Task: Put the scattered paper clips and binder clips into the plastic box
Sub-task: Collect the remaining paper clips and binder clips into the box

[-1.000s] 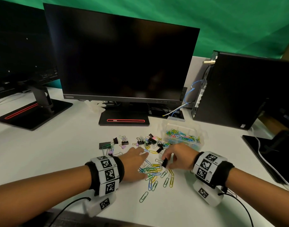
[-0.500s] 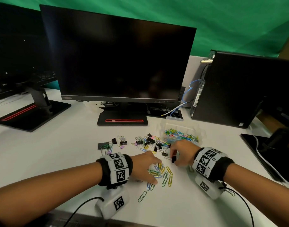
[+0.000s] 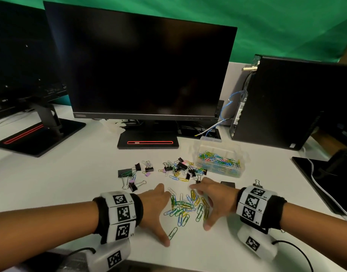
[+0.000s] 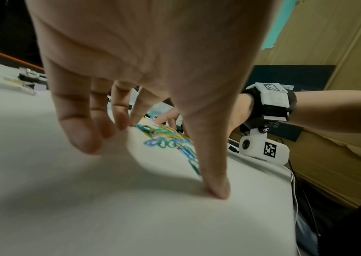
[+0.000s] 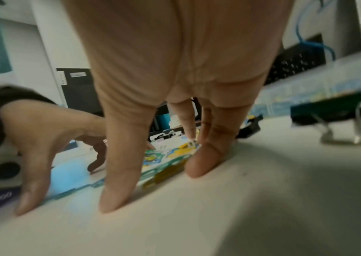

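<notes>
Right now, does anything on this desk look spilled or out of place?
Yes. Coloured paper clips and black binder clips lie scattered over the white desk instead of in the plastic box. The left hand and right hand bracket the nearest heap, holding nothing.

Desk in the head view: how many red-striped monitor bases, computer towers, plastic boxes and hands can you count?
Red-striped monitor bases: 2
Computer towers: 1
Plastic boxes: 1
Hands: 2, left hand and right hand
Total: 6
</notes>
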The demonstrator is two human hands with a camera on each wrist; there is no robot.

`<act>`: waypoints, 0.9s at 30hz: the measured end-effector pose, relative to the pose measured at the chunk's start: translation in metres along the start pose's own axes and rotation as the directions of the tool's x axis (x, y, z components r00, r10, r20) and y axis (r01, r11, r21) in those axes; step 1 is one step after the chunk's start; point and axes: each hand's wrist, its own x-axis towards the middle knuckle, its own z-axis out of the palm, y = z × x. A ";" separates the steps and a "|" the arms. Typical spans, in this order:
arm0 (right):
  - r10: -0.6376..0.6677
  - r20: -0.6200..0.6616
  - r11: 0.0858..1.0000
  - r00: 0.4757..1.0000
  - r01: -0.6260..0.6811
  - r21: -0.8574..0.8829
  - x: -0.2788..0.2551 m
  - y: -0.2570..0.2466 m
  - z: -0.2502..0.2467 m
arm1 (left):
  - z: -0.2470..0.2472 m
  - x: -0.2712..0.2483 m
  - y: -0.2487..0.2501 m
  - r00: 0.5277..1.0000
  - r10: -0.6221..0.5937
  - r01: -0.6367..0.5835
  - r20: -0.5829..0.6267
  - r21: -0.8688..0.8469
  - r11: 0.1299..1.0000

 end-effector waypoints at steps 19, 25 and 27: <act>0.084 -0.085 0.907 0.993 -0.041 0.419 0.030 -0.008 0.016 | -0.008 0.039 0.017 0.982 -0.042 -0.012 -0.183 -0.282 0.959; 0.089 -0.092 0.922 0.992 -0.047 0.385 0.031 -0.006 0.010 | -0.014 0.043 0.016 0.981 0.004 -0.044 -0.195 -0.201 0.979; 0.104 -0.096 0.913 0.990 -0.057 0.404 0.031 -0.002 0.008 | -0.015 0.044 0.014 0.979 0.026 -0.061 -0.201 -0.169 0.984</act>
